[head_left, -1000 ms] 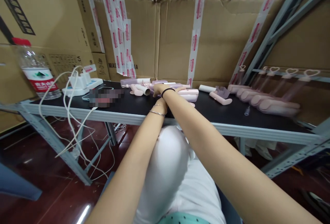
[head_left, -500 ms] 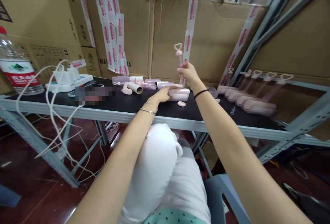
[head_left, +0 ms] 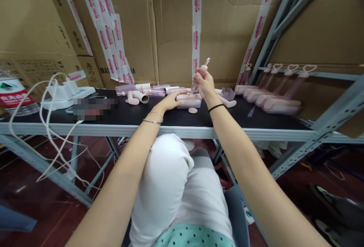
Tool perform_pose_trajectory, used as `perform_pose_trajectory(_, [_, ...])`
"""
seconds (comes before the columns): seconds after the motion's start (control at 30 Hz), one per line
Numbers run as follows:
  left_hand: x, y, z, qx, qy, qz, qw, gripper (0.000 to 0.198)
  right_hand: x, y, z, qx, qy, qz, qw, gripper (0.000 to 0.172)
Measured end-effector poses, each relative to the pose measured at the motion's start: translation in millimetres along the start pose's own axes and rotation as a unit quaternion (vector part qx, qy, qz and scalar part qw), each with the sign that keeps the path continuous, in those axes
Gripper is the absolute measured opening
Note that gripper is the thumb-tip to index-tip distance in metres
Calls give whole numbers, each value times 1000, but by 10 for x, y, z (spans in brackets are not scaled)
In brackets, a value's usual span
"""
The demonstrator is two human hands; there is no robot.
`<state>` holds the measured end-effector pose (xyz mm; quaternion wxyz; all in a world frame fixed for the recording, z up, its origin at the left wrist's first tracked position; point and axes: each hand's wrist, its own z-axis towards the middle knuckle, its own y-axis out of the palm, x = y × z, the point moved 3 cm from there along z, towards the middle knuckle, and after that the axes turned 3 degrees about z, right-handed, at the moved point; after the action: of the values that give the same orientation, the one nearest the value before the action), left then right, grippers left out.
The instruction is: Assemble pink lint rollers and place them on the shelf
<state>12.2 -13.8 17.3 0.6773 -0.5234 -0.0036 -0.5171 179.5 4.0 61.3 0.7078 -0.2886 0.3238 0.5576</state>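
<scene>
My left hand (head_left: 172,101) lies on the mat with its fingers around the end of a pink, rounded oblong body (head_left: 191,103), holding it down. In my right hand (head_left: 205,83) is a slim clear-pink tube with a heart-loop cap (head_left: 204,67), pinched and slightly tilted. Its lower end is at the top of the oblong body; whether it has gone in, I cannot tell. A small pink oval disc (head_left: 192,110) lies in front of the body. To the right rests a bent pink piece (head_left: 229,102).
Several heart-topped tubes standing in pink bodies (head_left: 281,105) line the right. A small clear piece (head_left: 250,112) lies before them. Cardboard tubes (head_left: 140,96) and pink parts are at left. Further left are a power strip (head_left: 68,97), cables and a water bottle (head_left: 15,95). Cardboard (head_left: 173,31) stands behind.
My right hand has lowered the heart-topped tube from above down to the pink body, and the heart loop has turned edge-on. My left hand stays on the body. The view has shifted slightly.
</scene>
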Motion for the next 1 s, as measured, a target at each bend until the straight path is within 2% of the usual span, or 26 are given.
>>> perform_pose_trajectory(0.1, [16,-2,-8,-3,4,14,1000,62,45,0,17,2,-10,66,998,28])
perform_pose_trajectory(0.2, [10,10,-6,-12,7,0,1000,63,140,47,66,-28,-27,151,988,23])
perform_pose_trajectory(0.33, [5,23,-2,-18,3,-16,1000,68,277,102,142,-66,-58,200,976,35])
perform_pose_trajectory(0.53, [37,26,-12,-20,8,24,999,66,360,94,181,-86,-80,178,977,43])
perform_pose_trajectory(0.7, [45,37,-32,-22,-57,57,997,75,319,129,113,-89,-92,116,985,45])
perform_pose_trajectory(0.83, [78,33,-58,-25,-80,72,994,74,279,166,24,-106,-111,75,985,42])
perform_pose_trajectory(1.0, [91,28,-62,-27,-61,76,995,72,295,139,-1,-132,-58,90,985,34])
